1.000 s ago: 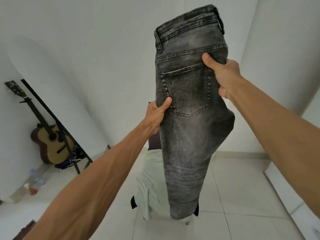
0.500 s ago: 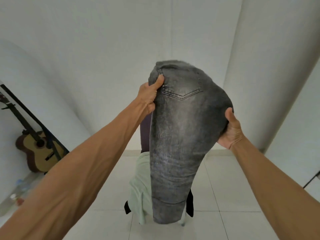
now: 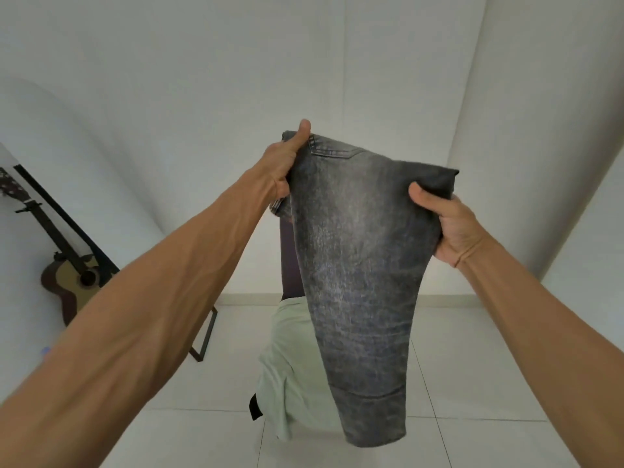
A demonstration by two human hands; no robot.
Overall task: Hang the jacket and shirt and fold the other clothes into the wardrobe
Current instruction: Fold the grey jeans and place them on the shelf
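Your left hand (image 3: 282,163) and right hand (image 3: 449,224) each clamp the jeans' (image 3: 358,265) top fold; their length hangs straight down over the chair (image 3: 289,261).

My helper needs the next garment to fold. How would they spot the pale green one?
Find the chair standing mid-floor beyond the grey jeans. The pale green garment drapes over its seat, the only light, mint-coloured cloth there.
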